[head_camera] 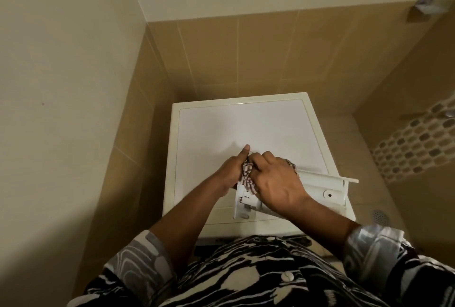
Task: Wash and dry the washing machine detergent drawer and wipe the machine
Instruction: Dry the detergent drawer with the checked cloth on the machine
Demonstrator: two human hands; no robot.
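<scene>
The detergent drawer (320,189) lay on top of the washing machine (246,124), near right. Your left hand (230,171) and right hand (277,184) had their fingers clamped on the striped cloth (247,178) at the drawer's left end. You did best to push the cloth into every corner. Your hands hid the compartments, so I couldn't tell what they held.

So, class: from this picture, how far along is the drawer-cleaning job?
Done: the detergent drawer is out, lying on top of the washing machine. In hand: left hand and right hand grip a striped cloth against it, apparently drying. Left: finish drying, wipe the machine.
</scene>
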